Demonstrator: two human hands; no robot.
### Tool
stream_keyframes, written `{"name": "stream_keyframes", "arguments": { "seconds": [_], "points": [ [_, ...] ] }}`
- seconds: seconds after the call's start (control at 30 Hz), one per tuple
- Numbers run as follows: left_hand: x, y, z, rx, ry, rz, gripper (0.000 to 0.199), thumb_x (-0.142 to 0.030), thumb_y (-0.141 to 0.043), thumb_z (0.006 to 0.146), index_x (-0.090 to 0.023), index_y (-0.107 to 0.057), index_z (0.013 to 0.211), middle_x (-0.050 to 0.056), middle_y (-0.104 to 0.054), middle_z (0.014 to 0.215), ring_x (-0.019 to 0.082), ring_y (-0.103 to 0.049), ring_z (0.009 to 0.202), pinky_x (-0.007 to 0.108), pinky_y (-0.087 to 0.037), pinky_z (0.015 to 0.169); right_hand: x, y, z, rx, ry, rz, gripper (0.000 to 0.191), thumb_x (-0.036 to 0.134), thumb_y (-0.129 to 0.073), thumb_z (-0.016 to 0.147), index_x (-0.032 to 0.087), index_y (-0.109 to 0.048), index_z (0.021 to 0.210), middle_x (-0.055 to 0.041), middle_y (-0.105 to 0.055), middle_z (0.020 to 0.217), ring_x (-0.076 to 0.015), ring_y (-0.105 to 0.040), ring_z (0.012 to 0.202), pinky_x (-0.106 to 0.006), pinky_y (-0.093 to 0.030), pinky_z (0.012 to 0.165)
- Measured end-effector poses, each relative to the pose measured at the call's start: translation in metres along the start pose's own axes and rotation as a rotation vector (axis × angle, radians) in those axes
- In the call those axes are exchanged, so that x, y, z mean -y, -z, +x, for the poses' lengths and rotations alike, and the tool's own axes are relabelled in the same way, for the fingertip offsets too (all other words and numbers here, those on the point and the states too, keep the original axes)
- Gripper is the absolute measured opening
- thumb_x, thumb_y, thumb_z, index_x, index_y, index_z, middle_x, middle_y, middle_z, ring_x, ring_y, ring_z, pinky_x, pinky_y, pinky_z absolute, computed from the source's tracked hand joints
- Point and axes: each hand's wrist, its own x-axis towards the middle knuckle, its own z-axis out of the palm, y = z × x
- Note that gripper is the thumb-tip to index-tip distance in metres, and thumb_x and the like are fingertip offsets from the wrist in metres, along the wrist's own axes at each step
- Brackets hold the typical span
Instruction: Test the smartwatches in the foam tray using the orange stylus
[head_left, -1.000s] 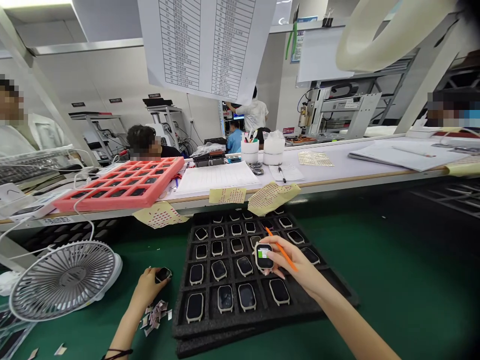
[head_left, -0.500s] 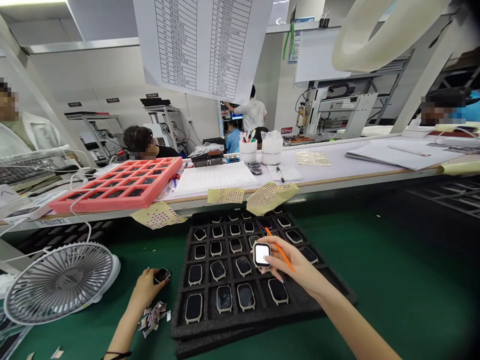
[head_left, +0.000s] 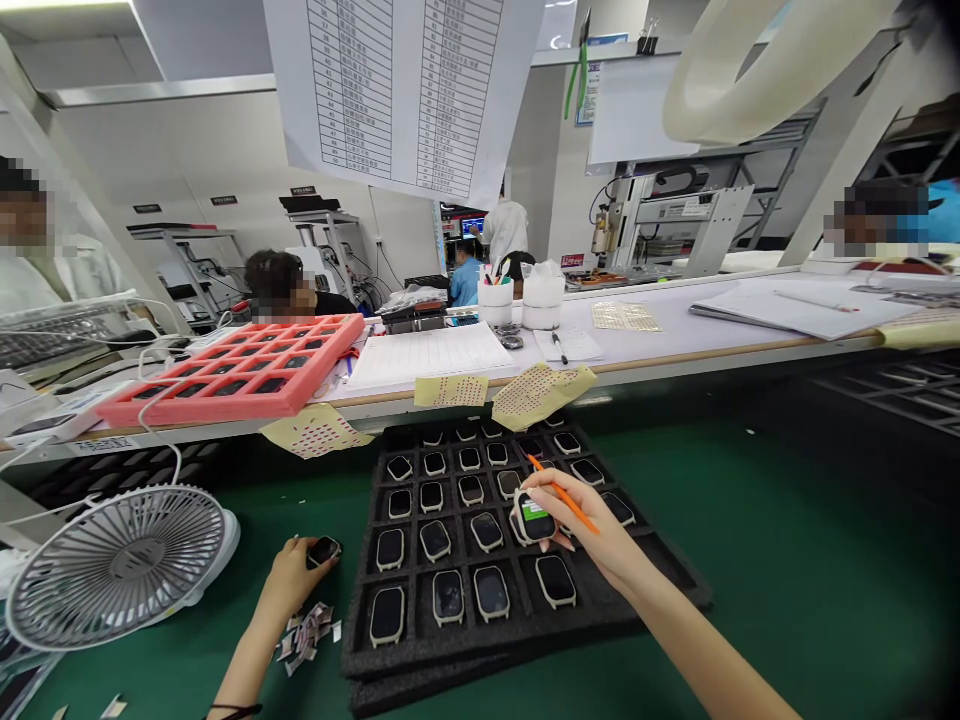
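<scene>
My right hand (head_left: pixel 574 510) grips a smartwatch (head_left: pixel 535 516) without a strap, its screen lit with a green patch. An orange pen-like stick (head_left: pixel 564 494) is tucked between the same hand's fingers. Beneath them lies a black foam tray (head_left: pixel 525 625), its pockets filled with several watch bodies with dark screens and pale frames. Left of the tray, my left hand (head_left: pixel 294 572) rests on the green mat, closed around another dark-screened watch (head_left: pixel 324 551). Small paper-like strips (head_left: pixel 306 636) lie heaped just below that hand.
A grey fan (head_left: pixel 131 560) stands at the left. Behind the tray runs a raised shelf (head_left: pixel 660 362) with a red foam tray (head_left: pixel 217 400), paper sheets (head_left: pixel 435 352) and white pen cups (head_left: pixel 495 300). Yellow sticker sheets (head_left: pixel 541 394) hang over its edge. A printed list (head_left: pixel 405 90) hangs above. Other people are beyond.
The watch in my right hand has shifted slightly right and tilted; its screen went from white to dark with green, and my thumb has moved off the screen's middle. My left hand stays put.
</scene>
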Motion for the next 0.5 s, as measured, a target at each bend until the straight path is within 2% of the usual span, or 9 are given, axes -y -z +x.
{"name": "stream_keyframes", "arguments": {
  "seconds": [0.2,0.37,0.5],
  "points": [
    [0.0002,-0.0011,0.0001,-0.003,0.0,0.003,0.07,-0.057,-0.046,0.063,-0.004,-0.061,0.107,0.024,-0.061,0.113,0.037,-0.058,0.105,0.04,-0.048,0.087,-0.0017,0.0016,-0.0014,0.041,0.014,-0.008,0.036,0.047,-0.07,0.076,0.023,-0.06,0.101,0.0001,-0.061,0.078,-0.0073,-0.046,0.045,-0.024,-0.043,0.041],
    [0.0008,-0.0009,0.0005,-0.013,-0.009,0.004,0.065,-0.056,-0.047,0.064,-0.007,-0.062,0.104,0.023,-0.062,0.111,0.037,-0.059,0.104,0.04,-0.048,0.087,-0.0043,0.0024,-0.0016,0.034,0.04,-0.015,0.031,0.049,-0.06,0.085,0.021,-0.06,0.099,0.0003,-0.057,0.074,-0.0107,-0.055,0.05,-0.022,-0.034,0.039],
    [0.0015,-0.0011,0.0011,-0.025,-0.011,-0.001,0.061,-0.054,-0.05,0.064,-0.009,-0.063,0.102,0.021,-0.063,0.11,0.036,-0.059,0.104,0.04,-0.049,0.087,-0.0042,0.003,-0.0013,0.054,0.059,-0.022,0.03,0.049,-0.053,0.09,0.021,-0.059,0.099,0.001,-0.054,0.066,-0.0148,-0.06,0.055,-0.022,-0.033,0.039]
  ]
}}
